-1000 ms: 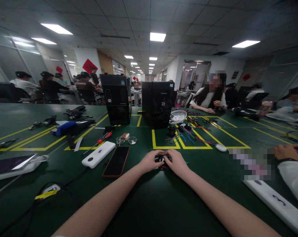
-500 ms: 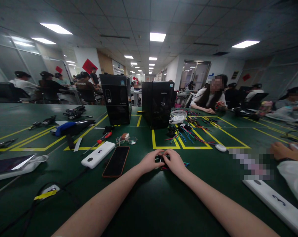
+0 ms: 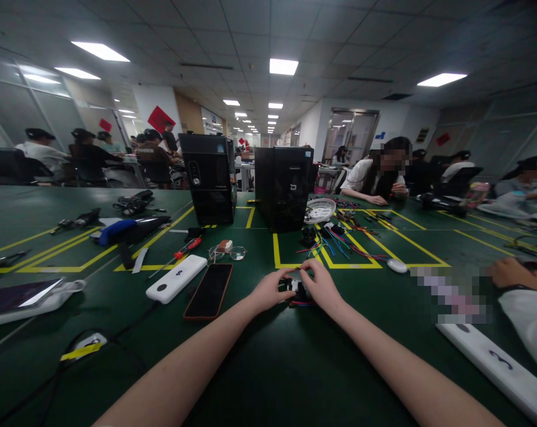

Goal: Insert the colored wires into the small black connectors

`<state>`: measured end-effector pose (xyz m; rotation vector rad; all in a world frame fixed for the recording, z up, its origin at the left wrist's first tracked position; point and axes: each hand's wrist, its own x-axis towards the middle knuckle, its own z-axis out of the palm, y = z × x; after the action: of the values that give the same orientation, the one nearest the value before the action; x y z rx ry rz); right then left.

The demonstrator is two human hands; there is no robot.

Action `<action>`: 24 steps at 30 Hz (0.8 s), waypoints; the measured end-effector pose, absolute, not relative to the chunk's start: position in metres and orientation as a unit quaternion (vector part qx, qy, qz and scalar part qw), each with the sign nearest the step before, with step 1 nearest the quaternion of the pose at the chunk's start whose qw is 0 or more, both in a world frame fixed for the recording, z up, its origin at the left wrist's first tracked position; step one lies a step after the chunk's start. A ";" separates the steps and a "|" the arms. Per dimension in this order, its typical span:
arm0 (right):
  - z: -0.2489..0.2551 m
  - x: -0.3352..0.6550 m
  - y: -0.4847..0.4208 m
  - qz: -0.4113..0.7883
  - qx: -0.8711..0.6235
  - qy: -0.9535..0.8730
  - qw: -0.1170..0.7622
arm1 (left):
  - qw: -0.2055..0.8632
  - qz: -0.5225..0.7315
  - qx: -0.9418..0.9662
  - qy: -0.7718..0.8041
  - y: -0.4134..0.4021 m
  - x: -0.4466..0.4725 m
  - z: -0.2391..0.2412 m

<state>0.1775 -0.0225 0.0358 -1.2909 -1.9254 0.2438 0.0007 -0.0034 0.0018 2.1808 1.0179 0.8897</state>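
In the middle of the green table, a small black part [image 3: 299,289] with a pale piece on top and several coloured wires lies between my hands. My left hand [image 3: 271,290] curls round its left side, thumb and fingers closed on it. On the other side, my right hand [image 3: 320,286] has its thumb and index finger pinched together just above the part. Whatever those fingertips hold is too small to make out. Just beyond my hands lie loose coloured wires [image 3: 333,243] and a black connector piece [image 3: 309,236].
Two black computer towers [image 3: 208,178] stand ahead, with a white basket [image 3: 320,210] beside the right one. To my left are a phone [image 3: 209,290], a white power bank [image 3: 176,279], glasses [image 3: 238,253] and a screwdriver [image 3: 188,248]. Another person's arm [image 3: 524,320] rests at the right.
My right fingertips have risen and shifted slightly right, off the top of the part. More of the part and its pale piece now shows. My left hand stays nearly in place.
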 end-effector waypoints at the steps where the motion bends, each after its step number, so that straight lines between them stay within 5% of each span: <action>1: 0.041 0.179 -0.025 0.094 -0.493 -0.778 0.378 | 0.276 0.341 0.809 0.391 -0.003 0.001 0.001; 9: 0.043 0.175 -0.040 0.092 -0.395 -0.902 0.151 | 0.263 0.383 0.774 0.430 0.004 0.001 -0.004; 24: 0.051 0.175 -0.052 0.085 -0.499 -0.862 0.009 | 0.254 0.371 0.782 0.431 0.001 0.000 -0.002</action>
<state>0.1750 -0.0515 0.0510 -1.5580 -2.6936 0.2650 0.0004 0.0014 -0.0016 2.1254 1.1726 1.0088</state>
